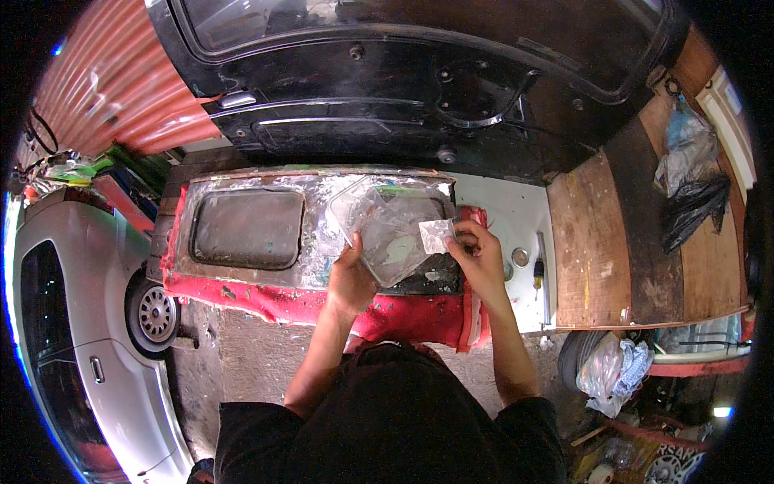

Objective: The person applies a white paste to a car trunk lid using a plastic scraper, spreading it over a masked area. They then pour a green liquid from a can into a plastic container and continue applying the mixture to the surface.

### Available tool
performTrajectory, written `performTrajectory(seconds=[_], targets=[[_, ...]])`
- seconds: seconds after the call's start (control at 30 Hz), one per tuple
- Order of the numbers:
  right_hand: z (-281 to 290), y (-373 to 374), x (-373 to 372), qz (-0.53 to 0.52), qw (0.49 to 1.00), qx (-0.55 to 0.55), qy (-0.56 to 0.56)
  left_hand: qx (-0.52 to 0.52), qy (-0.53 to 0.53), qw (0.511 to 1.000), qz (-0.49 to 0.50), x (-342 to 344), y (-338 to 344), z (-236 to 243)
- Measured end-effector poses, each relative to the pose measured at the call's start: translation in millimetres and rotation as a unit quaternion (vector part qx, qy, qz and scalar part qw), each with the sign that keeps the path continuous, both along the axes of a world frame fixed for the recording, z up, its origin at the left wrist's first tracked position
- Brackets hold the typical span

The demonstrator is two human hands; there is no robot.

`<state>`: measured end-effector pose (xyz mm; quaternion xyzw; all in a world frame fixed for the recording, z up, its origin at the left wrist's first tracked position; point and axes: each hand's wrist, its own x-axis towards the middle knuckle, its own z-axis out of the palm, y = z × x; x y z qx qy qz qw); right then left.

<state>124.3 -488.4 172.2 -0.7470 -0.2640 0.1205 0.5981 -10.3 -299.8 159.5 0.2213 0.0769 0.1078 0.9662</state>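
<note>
My left hand (351,282) grips a clear, smudged, rounded-rectangle plastic piece (387,254) by its left side, tilted over a paint-stained metal panel (242,278). My right hand (482,262) pinches a small whitish square sheet (435,235) at the right part of that piece. The panel has a dark recessed rectangle at its left and lies on a red cloth (403,323).
A black vehicle panel (363,97) spans the back. A white board with a round tin (520,257) and screwdriver (538,274) lies right, beside wooden planks (588,258) and plastic bags (685,161). A silver car (97,323) stands left, below red corrugated sheeting (121,81).
</note>
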Motion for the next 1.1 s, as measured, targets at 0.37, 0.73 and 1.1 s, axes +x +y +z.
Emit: performTrajectory(seconds=[0.37,0.73,1.1], targets=[[0,21,-28,-0.049,0.941,-0.030,-0.333,-0.054,-0.016,0.998,-0.029,0,7,6],[-18,17,-31,0.110,0.877,-0.060,-0.463,-0.100,0.005,0.995,-0.015,5,22,5],[-12,-10,-4,0.162,0.820,-0.106,-0.538,-0.206,-0.042,0.976,-0.046,3,37,-2]])
